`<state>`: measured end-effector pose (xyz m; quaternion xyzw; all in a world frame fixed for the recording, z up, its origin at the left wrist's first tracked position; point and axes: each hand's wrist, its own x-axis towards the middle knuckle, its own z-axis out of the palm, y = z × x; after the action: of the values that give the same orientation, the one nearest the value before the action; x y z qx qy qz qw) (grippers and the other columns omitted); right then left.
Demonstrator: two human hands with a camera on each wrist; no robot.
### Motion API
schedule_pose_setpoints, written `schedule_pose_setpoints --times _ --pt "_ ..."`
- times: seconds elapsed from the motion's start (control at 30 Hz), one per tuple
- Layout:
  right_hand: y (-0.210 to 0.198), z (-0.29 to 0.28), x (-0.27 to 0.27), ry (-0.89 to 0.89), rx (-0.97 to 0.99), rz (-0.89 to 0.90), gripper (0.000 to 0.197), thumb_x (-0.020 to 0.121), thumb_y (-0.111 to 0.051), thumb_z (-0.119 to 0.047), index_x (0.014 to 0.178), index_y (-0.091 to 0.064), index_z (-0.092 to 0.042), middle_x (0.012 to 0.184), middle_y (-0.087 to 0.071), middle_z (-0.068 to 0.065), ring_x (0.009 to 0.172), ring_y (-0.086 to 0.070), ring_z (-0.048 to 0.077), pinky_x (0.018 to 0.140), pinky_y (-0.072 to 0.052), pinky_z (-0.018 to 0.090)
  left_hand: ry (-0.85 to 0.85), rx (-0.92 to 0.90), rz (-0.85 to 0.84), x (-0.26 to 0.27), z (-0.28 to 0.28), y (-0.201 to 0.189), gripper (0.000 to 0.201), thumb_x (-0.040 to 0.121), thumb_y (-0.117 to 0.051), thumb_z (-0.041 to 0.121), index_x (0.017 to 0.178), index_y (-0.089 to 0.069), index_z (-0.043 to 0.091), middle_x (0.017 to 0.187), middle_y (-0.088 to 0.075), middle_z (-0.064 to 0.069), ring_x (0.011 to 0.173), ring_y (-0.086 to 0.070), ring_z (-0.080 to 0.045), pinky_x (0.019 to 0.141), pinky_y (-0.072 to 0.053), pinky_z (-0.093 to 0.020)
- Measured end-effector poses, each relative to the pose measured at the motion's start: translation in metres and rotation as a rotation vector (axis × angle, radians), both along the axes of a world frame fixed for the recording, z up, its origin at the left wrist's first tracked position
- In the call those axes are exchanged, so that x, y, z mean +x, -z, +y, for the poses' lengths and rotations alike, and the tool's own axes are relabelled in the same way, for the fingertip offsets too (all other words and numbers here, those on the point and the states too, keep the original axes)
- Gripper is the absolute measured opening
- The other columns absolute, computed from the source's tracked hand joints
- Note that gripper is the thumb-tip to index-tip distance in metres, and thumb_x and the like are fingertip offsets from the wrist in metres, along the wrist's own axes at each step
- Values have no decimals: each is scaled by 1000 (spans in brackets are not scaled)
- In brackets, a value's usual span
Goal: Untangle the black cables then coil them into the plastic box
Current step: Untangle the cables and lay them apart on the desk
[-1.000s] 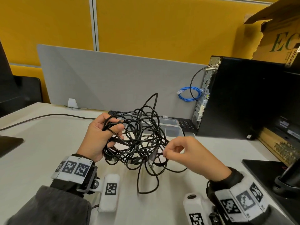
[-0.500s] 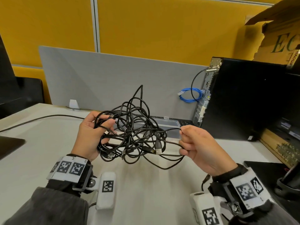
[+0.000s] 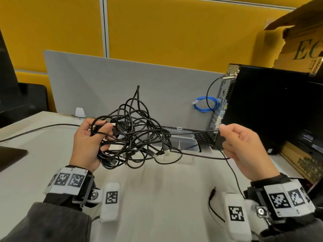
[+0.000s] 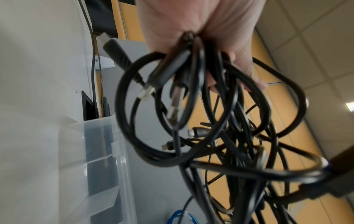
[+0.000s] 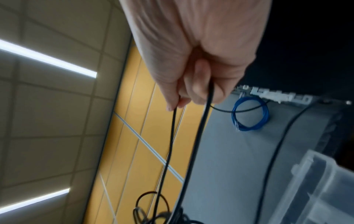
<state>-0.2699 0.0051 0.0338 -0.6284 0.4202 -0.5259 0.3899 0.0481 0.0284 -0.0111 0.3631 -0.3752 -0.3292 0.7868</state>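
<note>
The left hand (image 3: 87,144) is holding a messy bunch of black cables (image 3: 132,135) up above the desk (image 3: 157,198). Its fingers are curling round many loops at once, and the wrist view is showing plugs (image 4: 176,103) hanging just under those fingers (image 4: 247,71). Most of the bunch is hanging to the right of this hand, between the two hands.

The right hand (image 3: 244,149) is holding up one strand (image 3: 197,132) that is stretching out from the bunch. Its thumb and fingers (image 5: 199,84) are pinching the strand, and two lines of it are running down from the hand back to the bunch. Another bit is dropping from this hand down to the desk.

The box (image 3: 181,142) is sitting on the desk just behind the bunch. It is clear plastic with its lid off. The cables are in front of it and above it, not in it. Nothing can be seen lying inside it, though the bunch is hiding part of it.

A black computer (image 3: 272,105) is standing to the right of the box. A blue cable (image 3: 204,103) is hanging in a loop at the computer's left side. A grey screen (image 3: 104,84) is standing behind the box.
</note>
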Motion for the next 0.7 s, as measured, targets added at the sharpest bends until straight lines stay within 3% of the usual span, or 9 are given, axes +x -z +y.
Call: schedule_pose_setpoints --times 0.2,0.27,0.37,0.43,0.5,0.57,0.63,0.7 --pt "4 -16 -19 296 -106 -164 38 99 -38 -28 62 -34 -19 48 -29 -7 41 -26 6 41 -25 21 -24 -20 41 3 2 -3 25 90 -50 -2 75 -47 19 48 -55 7 40 -48 -3 31 -24 -11" --pt "6 -20 -20 302 -81 -105 38 98 -38 -30 62 -34 -19 48 -29 -7 40 -26 6 39 -26 20 -22 -25 46 2 2 -3 25 91 -49 0 75 -46 19 49 -55 8 39 -46 -2 31 -24 -11" --pt "5 -19 -21 138 109 210 38 94 -44 -40 63 -45 -18 49 -33 -8 40 -28 7 39 -27 20 -25 -39 55 2 3 -3 25 92 -48 0 75 -46 19 50 -54 8 39 -46 -1 30 -23 -11" --pt "3 -10 -15 -38 127 455 34 89 -49 -45 73 -60 -18 48 -43 -6 40 -34 6 40 -32 19 -20 -51 64 0 3 -3 25 91 -48 0 75 -46 19 51 -54 8 39 -45 -2 30 -24 -11" --pt "2 3 -1 -184 64 626 26 80 -54 -51 92 -64 -30 60 -60 -4 43 -43 5 43 -40 18 -10 -57 68 -4 2 -3 25 92 -47 -1 76 -45 19 50 -54 7 39 -46 -3 30 -24 -11" --pt "6 13 18 -301 28 757 31 75 -55 -57 103 -58 -42 74 -66 -7 47 -49 3 49 -42 17 5 -59 62 -8 1 -2 25 92 -46 -2 76 -45 18 49 -53 6 39 -44 -5 29 -23 -11" --pt "14 17 33 -348 -89 861 19 83 -52 -53 95 -60 -41 69 -61 -5 52 -49 4 53 -39 18 12 -53 54 -11 1 -2 25 91 -46 -2 76 -45 18 49 -53 6 38 -43 -5 30 -23 -12" --pt "15 14 35 -302 -231 762 20 91 -49 -38 83 -63 -28 68 -57 -2 59 -51 10 57 -42 22 -9 -41 42 -12 0 -2 25 90 -48 -3 76 -46 17 49 -54 6 38 -44 -4 30 -22 -12"
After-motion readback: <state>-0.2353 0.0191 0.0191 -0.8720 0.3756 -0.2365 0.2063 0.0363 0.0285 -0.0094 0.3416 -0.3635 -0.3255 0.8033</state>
